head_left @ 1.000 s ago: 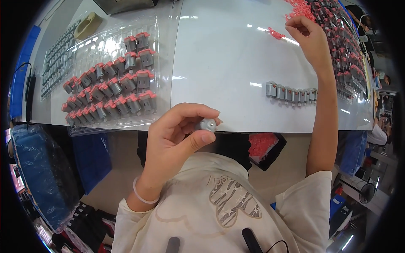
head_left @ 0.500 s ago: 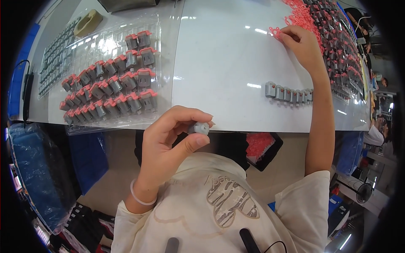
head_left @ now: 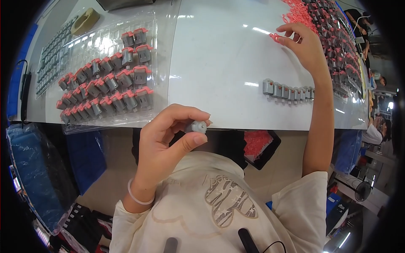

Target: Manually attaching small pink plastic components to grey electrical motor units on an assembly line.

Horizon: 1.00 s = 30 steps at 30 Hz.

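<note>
My left hand point(head_left: 162, 141) pinches a small grey motor point(head_left: 197, 127) between thumb and fingers, above the table's front edge. Part of the motor is hidden by the fingers. At the far right, my right hand point(head_left: 300, 42) has its thumb and index finger apart, with the thumb tip at a small pink plastic clip point(head_left: 274, 37). Beyond that hand lies a loose heap of similar pink clips point(head_left: 297, 12). A row of bare grey motors point(head_left: 287, 91) stands on the white table point(head_left: 215, 63), left of my right forearm.
On the left, a clear plastic tray point(head_left: 154, 46) holds several motors with pink clips on them point(head_left: 105, 84). Behind it are a tray of grey parts point(head_left: 55, 59) and a tape roll point(head_left: 85, 21). More pink-clipped motors point(head_left: 337, 46) crowd the right side. A dark bin of pink pieces point(head_left: 259, 145) is below the table edge.
My right index finger has lifted away from the thumb, and the pink clip has shifted slightly nearer to me. My left hand still holds the motor in about the same place.
</note>
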{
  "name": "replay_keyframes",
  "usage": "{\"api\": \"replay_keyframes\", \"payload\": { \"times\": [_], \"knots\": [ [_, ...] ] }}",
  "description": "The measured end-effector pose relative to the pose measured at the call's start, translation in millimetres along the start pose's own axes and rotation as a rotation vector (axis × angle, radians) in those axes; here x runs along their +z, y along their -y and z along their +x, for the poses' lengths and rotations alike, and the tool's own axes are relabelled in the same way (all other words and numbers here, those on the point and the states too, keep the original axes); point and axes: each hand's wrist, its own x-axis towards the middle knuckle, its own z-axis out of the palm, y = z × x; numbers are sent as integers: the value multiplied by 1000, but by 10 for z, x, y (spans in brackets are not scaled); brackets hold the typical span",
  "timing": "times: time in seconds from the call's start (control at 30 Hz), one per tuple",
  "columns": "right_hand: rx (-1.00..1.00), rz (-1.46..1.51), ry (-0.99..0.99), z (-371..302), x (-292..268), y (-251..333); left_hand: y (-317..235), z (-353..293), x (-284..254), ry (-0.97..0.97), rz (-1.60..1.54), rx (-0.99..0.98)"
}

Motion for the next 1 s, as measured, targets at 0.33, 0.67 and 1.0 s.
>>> {"api": "replay_keyframes", "payload": {
  "times": [0.33,0.67,1.0],
  "knots": [
    [190,406,-71,103,-67,-195,-31,-18,-12,-19,21,-40],
    [343,436,-4,-46,-180,-223,-20,-2,-1,6,16,-40],
    [-312,320,416,-230,112,691,16,23,33,29,-173,-38]
  ]
}}
